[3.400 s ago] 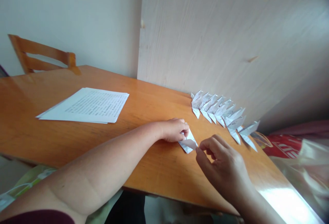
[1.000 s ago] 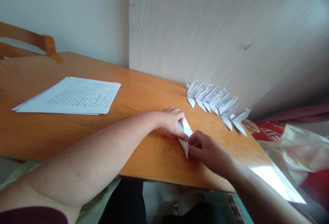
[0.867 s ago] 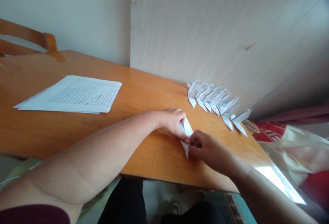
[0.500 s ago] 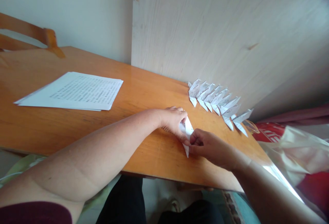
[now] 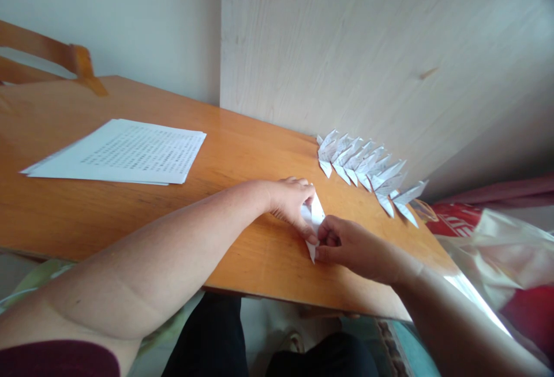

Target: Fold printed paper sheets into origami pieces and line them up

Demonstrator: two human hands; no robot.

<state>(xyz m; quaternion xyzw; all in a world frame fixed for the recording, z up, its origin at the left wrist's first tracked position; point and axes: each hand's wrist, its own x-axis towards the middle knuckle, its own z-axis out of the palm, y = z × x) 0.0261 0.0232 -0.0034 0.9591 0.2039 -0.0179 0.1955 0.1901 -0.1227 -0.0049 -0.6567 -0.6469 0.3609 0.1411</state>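
The person's right hand (image 5: 341,245) pinches the near edge of a folded white paper (image 5: 317,211) on the wooden table (image 5: 255,261); the left hand (image 5: 293,206) holds it between thumb and fingers; beyond stands a row of folded pieces (image 5: 367,169) near a pale board (image 5: 346,48)

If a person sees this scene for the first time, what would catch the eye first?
Probably the left hand and right hand, meeting on a small folded paper near the front edge of the table. Then the row of pointed folded papers beyond them, toward the right. The stack of text-covered sheets lies at the left.
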